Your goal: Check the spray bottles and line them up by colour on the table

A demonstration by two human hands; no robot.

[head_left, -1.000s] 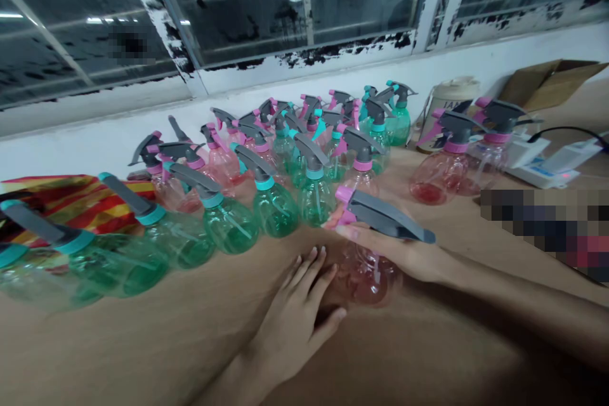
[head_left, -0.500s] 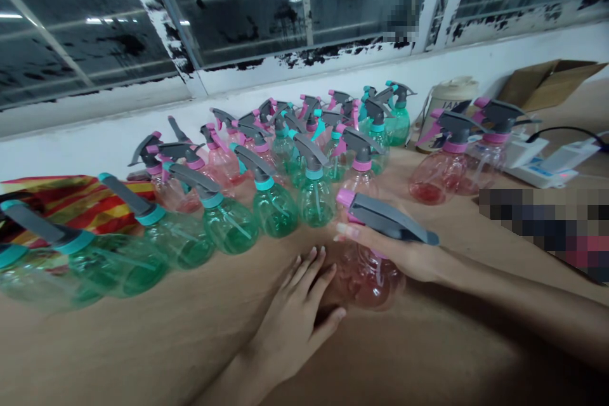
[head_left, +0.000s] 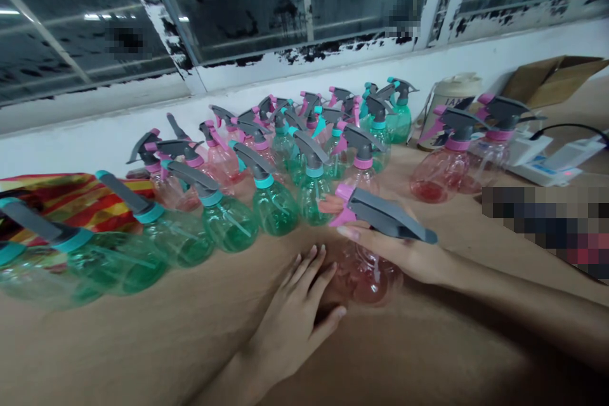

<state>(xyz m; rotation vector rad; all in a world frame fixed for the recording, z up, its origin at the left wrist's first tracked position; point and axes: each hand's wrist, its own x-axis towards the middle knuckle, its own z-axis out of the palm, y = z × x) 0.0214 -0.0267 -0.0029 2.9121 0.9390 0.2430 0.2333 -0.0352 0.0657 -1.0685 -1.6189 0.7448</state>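
In the head view, my right hand (head_left: 404,247) is wrapped round the neck of a pink spray bottle (head_left: 373,282) with a grey head and pink nozzle. The bottle stands on the table, and some fingers stretch out past its trigger. My left hand (head_left: 297,317) lies flat on the table just left of that bottle, fingers extended, holding nothing. Beyond my hands, a green spray bottle (head_left: 316,200) with a turquoise collar stands closest. Another pink spray bottle (head_left: 362,171) is behind the one I grip, partly hidden by it.
Several green and pink spray bottles crowd the back and left of the wooden table (head_left: 143,349). Two pink bottles (head_left: 438,174) stand to the right, near a white power strip (head_left: 547,168), a jug (head_left: 451,92) and a cardboard box (head_left: 547,82). A striped cloth (head_left: 95,203) lies at left.
Fingers of my right hand have stretched outward past the trigger, and the pink trigger now shows clearly. The bottle stays in place. My left hand has not visibly moved.
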